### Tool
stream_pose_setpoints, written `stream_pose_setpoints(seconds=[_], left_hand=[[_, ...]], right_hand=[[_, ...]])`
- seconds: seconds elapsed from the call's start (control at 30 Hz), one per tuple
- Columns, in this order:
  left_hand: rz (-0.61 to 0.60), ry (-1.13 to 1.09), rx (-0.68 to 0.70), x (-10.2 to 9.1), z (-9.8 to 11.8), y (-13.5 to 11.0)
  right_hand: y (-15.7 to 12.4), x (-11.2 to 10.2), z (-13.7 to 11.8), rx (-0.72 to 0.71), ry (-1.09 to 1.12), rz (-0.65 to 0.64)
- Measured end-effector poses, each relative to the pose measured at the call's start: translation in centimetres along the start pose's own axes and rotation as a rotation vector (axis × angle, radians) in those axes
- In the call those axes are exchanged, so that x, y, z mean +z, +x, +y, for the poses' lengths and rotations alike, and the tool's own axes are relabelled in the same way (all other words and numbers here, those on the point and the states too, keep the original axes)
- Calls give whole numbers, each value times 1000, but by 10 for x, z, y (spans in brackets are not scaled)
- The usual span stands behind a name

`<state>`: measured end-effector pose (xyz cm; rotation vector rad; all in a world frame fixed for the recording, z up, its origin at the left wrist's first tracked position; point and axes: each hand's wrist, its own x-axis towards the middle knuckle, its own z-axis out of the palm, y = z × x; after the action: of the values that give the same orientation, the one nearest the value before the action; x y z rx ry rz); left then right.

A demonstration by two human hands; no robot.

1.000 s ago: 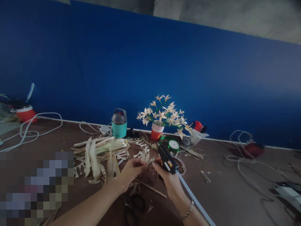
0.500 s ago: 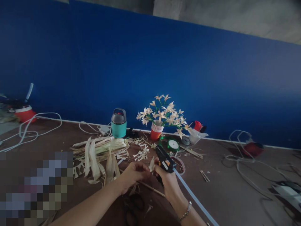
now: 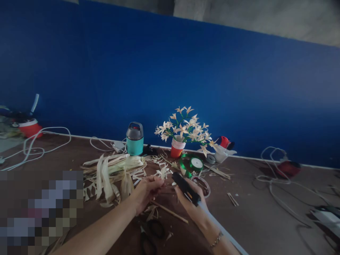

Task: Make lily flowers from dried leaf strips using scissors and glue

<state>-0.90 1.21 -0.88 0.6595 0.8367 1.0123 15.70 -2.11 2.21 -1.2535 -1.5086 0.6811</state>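
Observation:
My right hand [image 3: 190, 198] is wrapped round a black hot glue gun [image 3: 186, 187], its tip pointing forward and left. A long translucent glue stick [image 3: 224, 228] runs out of the gun's back along my forearm. My left hand [image 3: 148, 191] is closed in a pinch at a small pale husk flower [image 3: 163, 172], just left of the gun's tip. A tiny white bit [image 3: 174, 183] shows by my right thumb; whether the thumb holds it I cannot tell. Black-handled scissors [image 3: 150, 232] and a thin dry stalk [image 3: 171, 211] lie below my hands.
Corn husks [image 3: 119, 164] are heaped on the left, near cut pieces. Behind stand a teal canister [image 3: 135, 146] and red cups [image 3: 177, 150] holding husk flowers [image 3: 187, 129]. Green ribbon [image 3: 196, 163] lies right of them. White cables [image 3: 271, 180] sprawl right; a blue wall [image 3: 132, 71] closes the back.
The glue gun has turned and drawn back toward me, with my right hand. The pale husk piece between my hands has moved left and forward, at my left fingertips, and shows as a flower.

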Motion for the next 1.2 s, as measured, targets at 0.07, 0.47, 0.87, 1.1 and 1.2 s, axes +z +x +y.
stream_pose_setpoints(seconds=[0.07,0.47,0.87,1.1,1.2], left_hand=[[22,-10,-18,0,2,-1],[24,-22,0,0,2,1],[42,16,21,2,3,1],[41,0,34,2,2,1],[61,13,37,2,2,1]], right_hand=[[0,-3,-1,-86,-71,-120],[0,-3,5,-115,-270,-229],[0,-4,4,-112,-252,-216],[1,-3,5,-108,-253,-221],[0,-4,6,-106,-250,-210]])
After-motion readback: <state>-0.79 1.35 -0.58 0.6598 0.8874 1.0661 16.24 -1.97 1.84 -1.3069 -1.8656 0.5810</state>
